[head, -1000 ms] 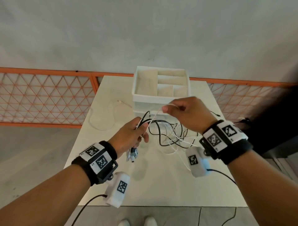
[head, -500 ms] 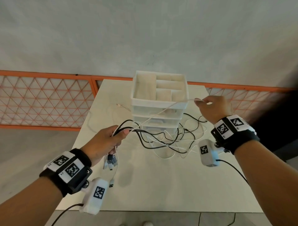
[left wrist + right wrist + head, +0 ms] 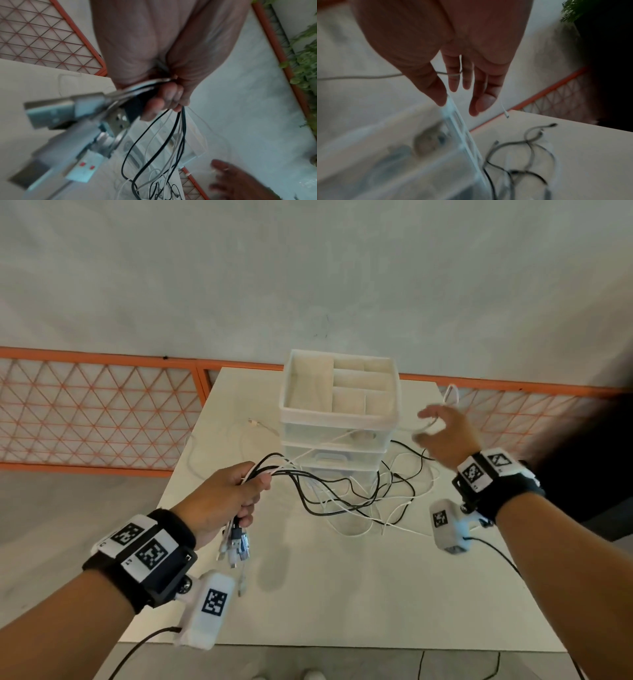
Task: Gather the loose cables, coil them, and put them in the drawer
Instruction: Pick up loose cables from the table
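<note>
Now the right hand (image 3: pixel 445 436) has spread its fingers, seemingly freeing the white cable (image 3: pixel 450 395), while the left hand (image 3: pixel 222 501) still grips the bundle (image 3: pixel 342 491)

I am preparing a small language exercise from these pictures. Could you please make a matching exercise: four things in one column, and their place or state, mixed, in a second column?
Things:
1. left hand
2. right hand
3. drawer unit
4. USB plugs

Place or state:
a. stands on the white table
b. hang below the fist
c. fingers spread, beside the drawer unit
d. grips the bundle of cables

Pairs: 1-d, 2-c, 3-a, 4-b
</note>
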A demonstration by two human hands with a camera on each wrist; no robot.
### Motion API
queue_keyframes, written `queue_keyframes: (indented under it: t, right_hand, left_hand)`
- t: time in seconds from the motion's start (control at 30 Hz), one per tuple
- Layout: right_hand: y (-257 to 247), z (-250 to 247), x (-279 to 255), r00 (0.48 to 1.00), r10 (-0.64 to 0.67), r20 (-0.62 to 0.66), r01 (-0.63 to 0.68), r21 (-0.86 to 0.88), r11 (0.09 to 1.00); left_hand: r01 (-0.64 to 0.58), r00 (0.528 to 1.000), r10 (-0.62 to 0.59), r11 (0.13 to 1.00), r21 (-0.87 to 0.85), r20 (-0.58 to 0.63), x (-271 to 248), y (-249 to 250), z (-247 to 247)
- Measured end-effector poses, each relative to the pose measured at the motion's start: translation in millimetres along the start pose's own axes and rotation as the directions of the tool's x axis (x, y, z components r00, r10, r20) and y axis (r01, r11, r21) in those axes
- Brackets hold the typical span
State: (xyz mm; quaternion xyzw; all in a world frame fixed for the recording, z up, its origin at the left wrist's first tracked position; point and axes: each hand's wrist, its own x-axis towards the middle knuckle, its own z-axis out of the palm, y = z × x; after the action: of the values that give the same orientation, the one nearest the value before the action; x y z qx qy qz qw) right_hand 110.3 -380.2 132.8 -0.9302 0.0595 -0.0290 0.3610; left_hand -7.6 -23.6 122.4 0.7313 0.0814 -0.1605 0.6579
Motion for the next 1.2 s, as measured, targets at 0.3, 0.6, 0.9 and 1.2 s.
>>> queue_keyframes:
  t: [0.3, 0.6, 0.9, 1.2]
  right_hand:
    - [-37, 32, -76, 0.942, -0.197, 0.272, 0.186, 0.063, 0.980]
    - [-78, 63, -91, 0.946, -0.168, 0.276, 0.159, 0.054, 0.986]
    - [-62, 72, -91, 0.923, -0.386, -0.003, 0.383, 0.131, 0.915]
    - [-74, 90, -98, 0.811, -0.583, -0.056, 0.585, 0.115, 0.803]
  left_hand:
    - [-0.026, 0.994, 0.027, 1.000, -0.016, 0.103, -3, 27, 19]
    - [-0.098, 0.969, 0.060, 0.984, 0.150, 0.240, -6, 31, 24]
    - [0.062, 0.992, -0.041, 0.982, -0.177, 0.124, 3, 16, 22]
    - [0.069, 0.981, -0.016, 0.961, -0.269, 0.194, 6, 25, 41]
